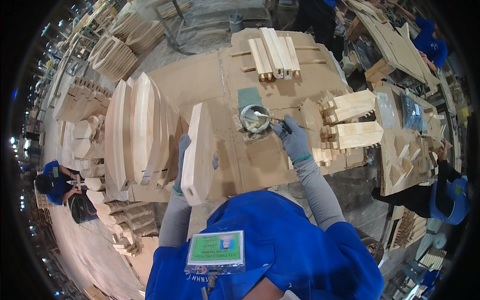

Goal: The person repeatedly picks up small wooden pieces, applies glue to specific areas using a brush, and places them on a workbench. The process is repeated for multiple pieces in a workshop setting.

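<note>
My left hand point(183, 159), in a grey glove, is closed around a long pale wooden piece point(198, 152) held up at a slant; its near end shows a slot. In my gloved right hand point(292, 137) is a thin brush point(270, 117), its whitish tip over the mouth of a small pot of pale glue-like paste point(255, 119). The pot stands on the cardboard-covered table point(195, 75) in front of me. Left of the held piece, several curved wooden pieces point(142, 127) stand side by side. Right of my right hand lie stacked wooden pieces with dowel pegs point(352, 134).
More slotted wooden pieces point(275, 52) lie across two strips at the table's far side. Stacks of shaped wood point(82, 102) stand to the left. Co-workers in blue are at the left point(57, 180) and right point(452, 197), near a second table point(400, 170) holding wooden parts.
</note>
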